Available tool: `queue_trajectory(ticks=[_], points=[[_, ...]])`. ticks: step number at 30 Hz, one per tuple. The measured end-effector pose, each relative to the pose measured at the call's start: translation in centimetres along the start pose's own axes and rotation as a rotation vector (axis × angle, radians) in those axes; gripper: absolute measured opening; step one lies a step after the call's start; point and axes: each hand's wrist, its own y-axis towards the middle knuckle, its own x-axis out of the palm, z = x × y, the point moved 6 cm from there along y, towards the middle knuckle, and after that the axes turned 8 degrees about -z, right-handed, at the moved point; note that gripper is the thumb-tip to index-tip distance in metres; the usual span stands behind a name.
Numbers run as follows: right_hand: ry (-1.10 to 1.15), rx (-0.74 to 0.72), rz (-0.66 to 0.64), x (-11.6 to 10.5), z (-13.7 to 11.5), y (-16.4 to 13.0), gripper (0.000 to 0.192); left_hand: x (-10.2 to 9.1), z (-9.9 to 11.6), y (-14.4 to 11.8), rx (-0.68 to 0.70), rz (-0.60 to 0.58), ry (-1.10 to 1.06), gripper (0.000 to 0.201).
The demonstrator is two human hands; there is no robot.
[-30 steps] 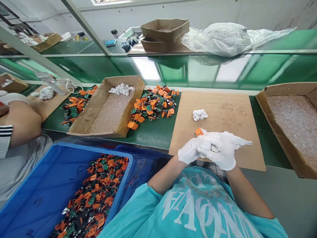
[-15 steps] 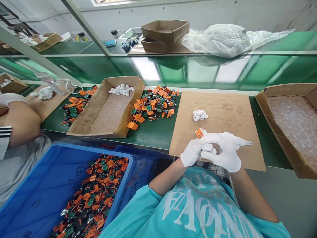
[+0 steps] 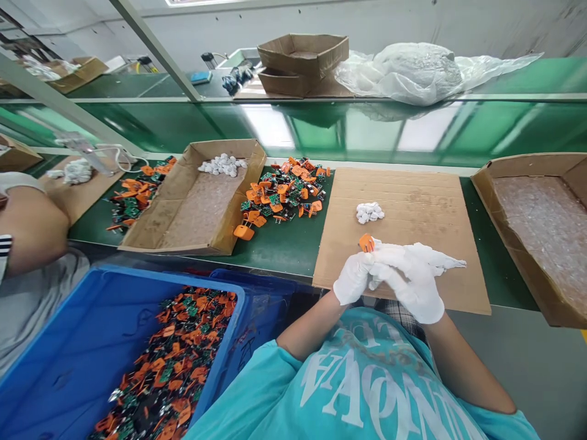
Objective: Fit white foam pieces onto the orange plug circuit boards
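Both my hands wear white gloves and meet above the front part of a cardboard sheet [image 3: 413,195]. My left hand [image 3: 353,280] is closed on a small orange plug part [image 3: 366,242], whose orange face and dark prongs stick out above the fingertips. My right hand [image 3: 417,287] reaches across to it, with fingers and thumb drawn together at the left fingertips; whatever they pinch is hidden. Behind the right hand lies a limp white thing [image 3: 443,260], of unclear kind. Farther back on the sheet sits a small heap of white pieces [image 3: 369,212].
Left of the sheet lies a pile of orange plug parts with green boards [image 3: 284,189]. Beyond it stands a cardboard tray [image 3: 197,208] with white pieces. Another cardboard tray [image 3: 518,269] is at right. A blue bin [image 3: 68,342] holds many orange parts. A co-worker's arm [image 3: 36,226] is at far left.
The orange plug part has turned and shifted slightly left and up. My right fingers and thumb, curved in a ring before, have straightened and drawn together toward the left hand.
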Motion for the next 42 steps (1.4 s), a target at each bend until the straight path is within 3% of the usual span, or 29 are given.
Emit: queue_trajectory(ticks=[4, 9, 12, 16, 21, 27, 32, 34, 36, 39, 42], points=[[-0.259, -0.087, 0.014, 0.0, -0.6, 0.0, 0.029, -0.9, 0.1, -0.4, 0.005, 0.050, -0.014, 0.073], [-0.170, -0.039, 0.138, -0.5, -0.5, -0.3, 0.049, -0.9, 1.8, -0.5, 0.107, -0.025, 0.009, 0.054], [-0.178, -0.043, 0.223, -0.8, -0.7, -0.7, 0.045, -1.1, 2.3, -0.4, 0.141, 0.038, 0.045, 0.052], [-0.235, -0.102, 0.196, -0.4, -1.2, -0.6, 0.037, -1.6, 2.3, -0.6, 0.149, 0.150, 0.128, 0.055], [-0.207, -0.089, 0.170, -0.5, -1.4, -0.3, 0.033, -1.2, 2.9, -0.6, 0.179, 0.095, 0.261, 0.061], [-0.295, -0.124, 0.186, -0.4, -1.9, -0.4, 0.035, -1.0, 4.3, -0.8, 0.224, 0.064, 0.410, 0.049], [-0.111, -0.058, 0.098, -0.7, -1.5, -0.4, 0.029, -0.8, 3.9, -0.7, 0.167, 0.035, 0.296, 0.054], [-0.005, 0.005, 0.090, -1.1, -1.1, -0.6, 0.036, -0.6, 3.9, -0.5, 0.179, 0.010, 0.221, 0.053], [-0.035, 0.022, 0.079, -1.3, -1.1, -0.6, 0.045, -0.4, 4.2, -0.4, 0.192, -0.015, 0.191, 0.047], [-0.185, -0.097, 0.001, -0.9, -1.7, -0.2, 0.047, -0.4, 4.6, -0.3, 0.145, -0.029, 0.170, 0.049], [-0.176, -0.190, -0.007, -0.6, -1.7, 0.1, 0.042, -0.2, 3.7, -0.4, 0.041, -0.110, 0.102, 0.060]])
